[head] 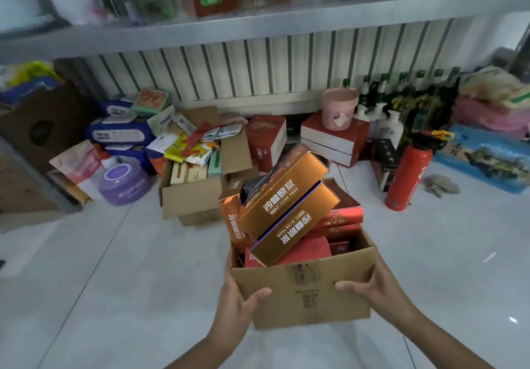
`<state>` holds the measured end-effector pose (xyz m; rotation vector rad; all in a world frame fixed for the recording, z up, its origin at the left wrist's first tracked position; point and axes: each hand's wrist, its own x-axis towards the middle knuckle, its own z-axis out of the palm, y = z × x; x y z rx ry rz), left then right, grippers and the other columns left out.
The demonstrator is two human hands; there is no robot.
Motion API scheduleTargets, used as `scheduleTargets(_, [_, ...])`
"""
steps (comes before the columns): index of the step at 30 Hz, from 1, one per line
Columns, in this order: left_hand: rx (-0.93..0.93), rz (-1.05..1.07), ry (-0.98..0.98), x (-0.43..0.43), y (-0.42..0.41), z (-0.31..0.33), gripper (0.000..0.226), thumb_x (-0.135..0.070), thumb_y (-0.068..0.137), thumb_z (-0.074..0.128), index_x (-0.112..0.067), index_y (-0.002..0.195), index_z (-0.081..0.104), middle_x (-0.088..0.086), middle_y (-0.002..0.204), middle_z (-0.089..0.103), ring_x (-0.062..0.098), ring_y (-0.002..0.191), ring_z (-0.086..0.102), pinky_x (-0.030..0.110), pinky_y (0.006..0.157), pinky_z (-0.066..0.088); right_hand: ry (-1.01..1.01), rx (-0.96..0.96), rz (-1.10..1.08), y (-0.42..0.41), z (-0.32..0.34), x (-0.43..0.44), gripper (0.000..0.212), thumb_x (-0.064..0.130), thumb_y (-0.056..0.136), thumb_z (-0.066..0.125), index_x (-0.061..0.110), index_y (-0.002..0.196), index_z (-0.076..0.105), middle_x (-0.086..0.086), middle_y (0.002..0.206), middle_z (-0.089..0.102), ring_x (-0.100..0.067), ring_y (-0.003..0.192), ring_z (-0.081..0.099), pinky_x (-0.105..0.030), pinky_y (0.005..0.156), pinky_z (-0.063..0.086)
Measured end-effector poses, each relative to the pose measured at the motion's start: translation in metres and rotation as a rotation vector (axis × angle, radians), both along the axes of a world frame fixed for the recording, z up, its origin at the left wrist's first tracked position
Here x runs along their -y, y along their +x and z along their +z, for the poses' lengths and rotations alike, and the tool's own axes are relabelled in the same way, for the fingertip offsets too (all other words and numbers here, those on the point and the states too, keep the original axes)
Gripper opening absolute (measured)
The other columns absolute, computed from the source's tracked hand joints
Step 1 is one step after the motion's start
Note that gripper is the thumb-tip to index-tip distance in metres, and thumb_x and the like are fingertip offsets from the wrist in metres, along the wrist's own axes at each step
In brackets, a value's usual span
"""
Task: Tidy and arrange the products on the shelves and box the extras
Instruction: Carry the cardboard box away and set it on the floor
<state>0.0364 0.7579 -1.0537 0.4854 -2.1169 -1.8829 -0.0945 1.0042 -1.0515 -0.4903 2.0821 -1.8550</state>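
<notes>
White floor (114, 268), hands (301, 294) gripping carton (301, 291), orange boxes (282, 196) (marked "100%")

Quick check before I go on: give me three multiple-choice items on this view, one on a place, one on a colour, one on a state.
1. Where is the red fire extinguisher?
A. On the floor, right of the held box
B. On the shelf
C. Inside the box

2. What colour are the top cartons in the held cardboard box?
A. Green
B. Orange
C. White

3. How is that box held?
A. One hand
B. Untouched
C. Both hands

Answers: 1 A, it stands on the tiles; 2 B, orange faces show; 3 C, left hand and right hand grip its sides.
</notes>
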Motion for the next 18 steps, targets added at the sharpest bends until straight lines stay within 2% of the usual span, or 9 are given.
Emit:
scheduleTargets(3, [0.028, -0.017, -0.051, 0.006, 0.000, -0.015, 0.096, -0.042, 0.070, 0.081, -0.040, 0.146, 0.022, -0.013, 0.127, 0.062, 0.005, 0.114, 0.062, 0.019, 0.083, 0.054, 0.050, 0.031, -0.021, 0.004, -0.027, 0.000, 0.116, 0.022, 0.050, 0.095, 0.034, 0.145, 0.031, 0.018, 0.112, 0.066, -0.005, 0.103, 0.065, -0.020, 0.076, 0.055])
scheduleTargets(6, [0.068, -0.064, -0.110, 0.013, -0.005, -0.024, 0.088, -0.037, 0.080, 0.077, -0.058, 0.141, 0.016, -0.029, 0.132, 0.054, -0.002, 0.121, 0.055, 0.012, 0.086, 0.050, 0.080, 0.057, -0.048, 0.006, -0.049, -0.001, 0.109, 0.012, 0.053, 0.093, 0.032, 0.143, 0.035, 0.017, 0.111, 0.067, -0.007, 0.102, 0.065, -0.017, 0.074, 0.054])
scheduleTargets(10, [0.097, -0.119, -0.183, 0.020, -0.013, -0.031, 0.093, -0.049, 0.081, 0.073, -0.048, 0.148, 0.007, -0.035, 0.138, 0.045, -0.007, 0.127, 0.047, 0.006, 0.091, 0.042, 0.148, 0.086, -0.078, 0.002, -0.065, 0.001, 0.113, 0.016, 0.049, 0.093, 0.020, 0.146, 0.036, 0.012, 0.117, 0.067, -0.004, 0.105, 0.064, -0.017, 0.076, 0.054])
scheduleTargets(13, [0.090, -0.139, -0.236, 0.021, -0.021, -0.034, 0.097, -0.061, 0.080, 0.067, -0.043, 0.150, 0.004, -0.040, 0.138, 0.040, -0.012, 0.127, 0.044, 0.002, 0.090, 0.040, 0.176, 0.096, -0.107, -0.005, -0.067, 0.003, 0.112, 0.012, 0.052, 0.091, 0.018, 0.148, 0.035, 0.009, 0.121, 0.065, -0.002, 0.106, 0.063, -0.017, 0.078, 0.054])
scheduleTargets(16, [0.106, -0.162, -0.283, 0.018, -0.027, -0.023, 0.094, -0.073, 0.075, 0.062, -0.056, 0.144, 0.001, -0.045, 0.136, 0.037, -0.016, 0.124, 0.044, 0.001, 0.084, 0.041, 0.256, 0.044, -0.108, -0.009, -0.061, 0.003, 0.114, 0.013, 0.055, 0.093, 0.025, 0.150, 0.031, 0.018, 0.120, 0.062, 0.007, 0.105, 0.059, -0.012, 0.078, 0.051])
scheduleTargets(18, [0.140, -0.185, -0.332, 0.016, -0.024, -0.012, 0.088, -0.080, 0.072, 0.057, -0.064, 0.139, 0.003, -0.044, 0.137, 0.038, -0.014, 0.125, 0.045, 0.005, 0.083, 0.047, 0.335, -0.025, -0.143, -0.006, -0.053, 0.001, 0.111, 0.020, 0.055, 0.092, 0.020, 0.149, 0.033, 0.026, 0.115, 0.059, 0.013, 0.103, 0.057, -0.003, 0.074, 0.046])
